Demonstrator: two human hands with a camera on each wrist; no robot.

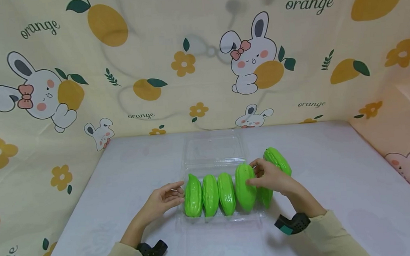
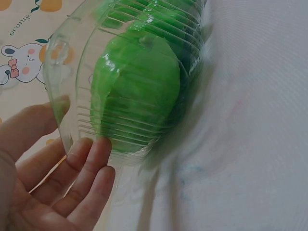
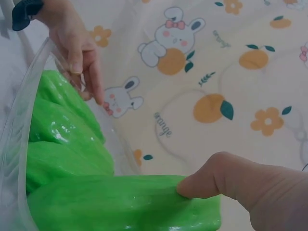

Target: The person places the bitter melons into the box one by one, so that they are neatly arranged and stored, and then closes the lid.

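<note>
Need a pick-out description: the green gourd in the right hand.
On the pale table, find the clear plastic container. In the head view, go to the green gourd fourth from the left. Unlike its neighbours, it is pinched by the right hand.

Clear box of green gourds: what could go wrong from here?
The held gourd could slip from the right hand; its surface looks glossy. It might also knock the neighbouring gourd, close on its left. The clear box looks thin, so a bump might shift it; the left hand is at just one end.
</note>
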